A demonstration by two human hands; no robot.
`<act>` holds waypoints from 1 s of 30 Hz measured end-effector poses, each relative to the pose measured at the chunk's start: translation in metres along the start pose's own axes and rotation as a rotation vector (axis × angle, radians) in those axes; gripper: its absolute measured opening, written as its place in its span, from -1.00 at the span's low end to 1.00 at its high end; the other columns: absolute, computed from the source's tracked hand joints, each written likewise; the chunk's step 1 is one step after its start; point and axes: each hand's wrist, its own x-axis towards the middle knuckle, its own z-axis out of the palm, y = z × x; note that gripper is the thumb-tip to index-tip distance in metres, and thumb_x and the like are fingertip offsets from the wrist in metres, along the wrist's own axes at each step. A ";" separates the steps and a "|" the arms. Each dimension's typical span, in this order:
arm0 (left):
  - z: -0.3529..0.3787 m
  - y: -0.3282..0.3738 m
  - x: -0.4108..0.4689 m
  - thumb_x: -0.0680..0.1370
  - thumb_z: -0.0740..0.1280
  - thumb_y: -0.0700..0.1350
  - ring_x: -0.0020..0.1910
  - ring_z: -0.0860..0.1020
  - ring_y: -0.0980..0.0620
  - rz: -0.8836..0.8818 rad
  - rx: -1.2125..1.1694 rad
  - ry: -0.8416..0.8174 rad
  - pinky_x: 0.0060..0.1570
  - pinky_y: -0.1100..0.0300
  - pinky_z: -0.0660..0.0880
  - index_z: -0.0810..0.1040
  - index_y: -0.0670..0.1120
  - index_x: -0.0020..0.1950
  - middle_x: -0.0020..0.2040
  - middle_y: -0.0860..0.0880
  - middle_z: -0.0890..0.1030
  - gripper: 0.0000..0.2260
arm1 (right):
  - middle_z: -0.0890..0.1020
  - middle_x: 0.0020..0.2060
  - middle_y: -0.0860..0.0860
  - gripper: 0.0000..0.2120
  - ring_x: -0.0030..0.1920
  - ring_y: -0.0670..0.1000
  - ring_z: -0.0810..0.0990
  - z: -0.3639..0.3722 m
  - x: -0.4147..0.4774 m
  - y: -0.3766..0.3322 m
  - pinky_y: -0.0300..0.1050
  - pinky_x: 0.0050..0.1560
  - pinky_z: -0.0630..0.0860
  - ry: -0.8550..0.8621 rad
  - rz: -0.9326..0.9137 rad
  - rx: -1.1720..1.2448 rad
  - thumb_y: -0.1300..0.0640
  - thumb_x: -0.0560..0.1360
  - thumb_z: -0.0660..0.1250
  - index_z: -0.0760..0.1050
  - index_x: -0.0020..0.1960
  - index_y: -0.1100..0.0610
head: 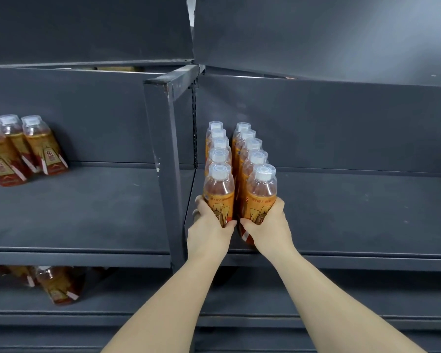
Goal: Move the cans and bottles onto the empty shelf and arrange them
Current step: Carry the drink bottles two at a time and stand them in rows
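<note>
Two rows of several amber drink bottles with clear caps stand on the right grey shelf [354, 215], close to its left wall. My left hand [209, 230] grips the front bottle of the left row [219, 192] around its orange label. My right hand [267, 225] grips the front bottle of the right row [261, 192] the same way. Both front bottles stand upright near the shelf's front edge. More of the same bottles [23, 149] stand grouped at the far left of the left shelf [92, 207].
A dark metal upright [172, 174] divides the left and right shelf bays. A lower shelf holds a few more bottles [57, 286] at the left. Grey back panels close off the shelves behind, and another shelf hangs overhead.
</note>
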 end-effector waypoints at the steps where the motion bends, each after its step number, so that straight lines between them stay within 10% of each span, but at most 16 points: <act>1: 0.001 0.000 0.001 0.52 0.44 0.13 0.22 0.57 -0.14 0.002 0.007 0.003 0.12 -0.06 0.59 -0.10 0.06 0.53 0.37 -0.11 0.42 -0.16 | 0.52 0.08 -0.03 -0.35 -0.09 -0.06 0.60 0.003 0.003 0.002 -0.22 -0.19 0.57 0.003 0.007 -0.001 0.00 0.42 0.53 0.14 0.29 -0.07; 18: 0.008 0.004 0.004 0.49 0.46 0.15 0.20 0.57 -0.15 -0.031 0.038 0.003 0.07 -0.05 0.59 -0.06 -0.03 0.53 0.34 -0.11 0.42 -0.14 | 0.54 0.06 -0.02 -0.32 -0.19 -0.13 0.59 0.000 0.005 0.004 -0.39 -0.36 0.41 -0.034 0.016 0.024 0.04 0.44 0.53 0.16 0.36 -0.01; 25: -0.003 0.006 -0.004 0.51 0.46 0.12 0.35 0.49 -0.18 -0.032 -0.007 -0.086 0.26 -0.09 0.50 -0.12 -0.08 0.62 0.47 -0.16 0.33 -0.06 | 0.46 0.32 0.03 -0.03 0.26 0.06 0.54 -0.006 -0.012 0.006 0.11 0.21 0.58 -0.074 0.077 0.027 -0.10 0.34 0.59 0.08 0.54 0.06; 30: -0.006 0.002 -0.024 0.54 0.42 0.11 0.37 0.47 -0.19 -0.017 -0.021 -0.094 0.27 -0.11 0.50 -0.04 -0.09 0.61 0.47 -0.18 0.35 -0.16 | 0.32 0.48 0.08 -0.02 0.44 0.12 0.39 -0.012 -0.037 -0.002 0.11 0.34 0.45 -0.048 0.110 -0.017 -0.08 0.44 0.52 -0.02 0.60 0.11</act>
